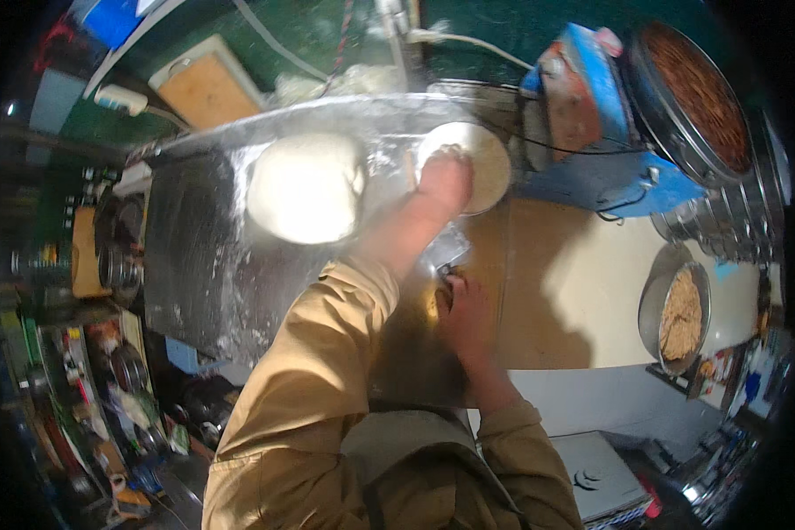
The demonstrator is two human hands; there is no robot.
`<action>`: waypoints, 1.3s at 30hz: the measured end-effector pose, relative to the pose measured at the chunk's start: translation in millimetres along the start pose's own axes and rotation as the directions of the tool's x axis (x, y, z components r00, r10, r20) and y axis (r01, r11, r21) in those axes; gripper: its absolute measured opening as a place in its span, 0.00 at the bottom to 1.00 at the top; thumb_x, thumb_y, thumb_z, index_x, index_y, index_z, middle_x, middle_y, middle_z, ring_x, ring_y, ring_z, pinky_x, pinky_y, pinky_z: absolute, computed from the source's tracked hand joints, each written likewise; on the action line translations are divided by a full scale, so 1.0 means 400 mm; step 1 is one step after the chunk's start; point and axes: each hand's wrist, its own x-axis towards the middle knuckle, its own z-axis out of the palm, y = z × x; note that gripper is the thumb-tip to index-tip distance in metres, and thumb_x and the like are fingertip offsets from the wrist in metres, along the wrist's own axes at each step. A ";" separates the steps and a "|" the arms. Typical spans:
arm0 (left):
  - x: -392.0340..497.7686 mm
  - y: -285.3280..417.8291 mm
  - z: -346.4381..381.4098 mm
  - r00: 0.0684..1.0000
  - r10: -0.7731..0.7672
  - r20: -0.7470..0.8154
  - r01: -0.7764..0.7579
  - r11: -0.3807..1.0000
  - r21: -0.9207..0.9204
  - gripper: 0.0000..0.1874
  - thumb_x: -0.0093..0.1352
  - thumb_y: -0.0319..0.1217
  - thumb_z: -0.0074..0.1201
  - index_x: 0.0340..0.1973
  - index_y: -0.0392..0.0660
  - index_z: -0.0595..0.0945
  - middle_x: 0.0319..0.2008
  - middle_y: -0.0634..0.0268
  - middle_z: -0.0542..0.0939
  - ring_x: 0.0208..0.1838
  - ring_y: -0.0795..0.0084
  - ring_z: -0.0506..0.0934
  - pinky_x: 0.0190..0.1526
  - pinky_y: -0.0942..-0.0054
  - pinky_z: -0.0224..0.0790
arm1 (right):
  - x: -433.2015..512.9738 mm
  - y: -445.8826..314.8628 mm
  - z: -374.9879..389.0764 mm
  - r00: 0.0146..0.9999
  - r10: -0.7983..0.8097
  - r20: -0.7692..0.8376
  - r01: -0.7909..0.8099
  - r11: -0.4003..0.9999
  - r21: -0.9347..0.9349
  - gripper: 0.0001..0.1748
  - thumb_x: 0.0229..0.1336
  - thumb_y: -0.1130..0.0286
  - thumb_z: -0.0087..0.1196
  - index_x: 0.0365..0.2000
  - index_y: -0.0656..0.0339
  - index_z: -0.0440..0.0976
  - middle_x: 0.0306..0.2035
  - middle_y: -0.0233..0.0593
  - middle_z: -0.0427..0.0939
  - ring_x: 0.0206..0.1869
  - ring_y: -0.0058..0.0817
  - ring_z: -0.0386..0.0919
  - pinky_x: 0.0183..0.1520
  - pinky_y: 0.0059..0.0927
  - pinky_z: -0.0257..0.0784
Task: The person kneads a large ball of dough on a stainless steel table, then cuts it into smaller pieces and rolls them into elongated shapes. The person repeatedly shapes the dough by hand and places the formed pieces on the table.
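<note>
My left hand (447, 177) reaches over a round bowl of white flour (491, 169), its fingertips down at the flour. Whether the fingers pinch any flour is hidden. A large, smooth mound of white dough (307, 189) rests on the floured metal worktop (189, 265), left of the bowl. Nearer to me, my right hand (462, 305) is closed around the dark handle of a tool with a shiny metal blade (448, 249), perhaps a dough scraper. The blade lies low by the worktop, below the bowl. Blur hides its exact shape.
On the right, a metal bowl of crumbly tan filling (682, 318) stands on a pale board (609, 278). Behind it are a blue box (609, 182) and a round pan of brown food (695, 99). A wooden board (205, 93) leans at the back; cables hang there.
</note>
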 end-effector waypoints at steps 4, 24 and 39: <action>-0.197 -0.107 -0.044 0.973 -0.038 -0.226 -0.049 0.929 -0.367 0.22 0.68 0.25 0.59 0.58 0.43 0.83 0.54 0.48 0.84 0.62 0.47 0.80 0.66 0.43 0.69 | 0.035 0.009 0.018 0.997 -0.009 0.083 0.006 0.999 0.039 0.21 0.61 0.69 0.62 0.54 0.61 0.74 0.50 0.54 0.79 0.52 0.57 0.77 0.55 0.56 0.74; -0.648 -0.659 0.059 0.575 -0.796 -0.187 0.313 0.425 -0.849 0.39 0.67 0.39 0.70 0.70 0.38 0.74 0.72 0.41 0.71 0.67 0.46 0.78 0.65 0.49 0.74 | 0.005 -0.230 0.009 0.893 0.332 0.305 -0.446 0.557 0.701 0.14 0.82 0.61 0.49 0.37 0.57 0.73 0.16 0.27 0.70 0.13 0.17 0.67 0.16 0.24 0.65; -0.507 -0.808 0.096 0.601 -0.790 -0.124 0.134 0.253 -0.958 0.44 0.61 0.34 0.78 0.67 0.32 0.69 0.58 0.49 0.81 0.61 0.59 0.80 0.61 0.61 0.76 | 0.437 -0.727 0.070 0.833 -0.400 0.384 0.508 0.828 -0.239 0.16 0.73 0.68 0.52 0.55 0.66 0.71 0.28 0.60 0.83 0.29 0.61 0.83 0.37 0.58 0.81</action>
